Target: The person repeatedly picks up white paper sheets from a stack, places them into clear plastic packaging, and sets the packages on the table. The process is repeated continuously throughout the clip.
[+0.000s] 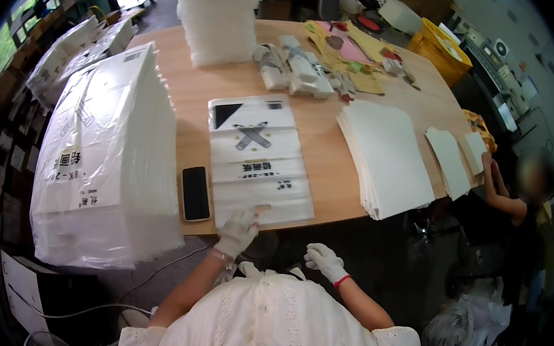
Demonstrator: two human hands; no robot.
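A pile of clear printed plastic bags (257, 171) lies flat before me, black pencil shapes and dark lettering on the top one. My left hand (237, 232), in a white glove, touches the pile's near edge with fingers reaching forward over the plastic. Held just off the table's front edge, my right hand (327, 263) wears a white glove with a red cuff. Its fingers are curled together, and nothing shows in them. A black phone (196, 193) rests left of the bags. To their right is a stack of white paper sheets (387, 159).
A tall plastic-wrapped stack (103, 164) stands at the left edge of the wooden table (325, 144). Another tall white stack (215, 16) rises at the back, near small wrapped packs (296, 69) and cloth scraps (350, 54). Another person (499, 192) sits at the right by smaller paper piles.
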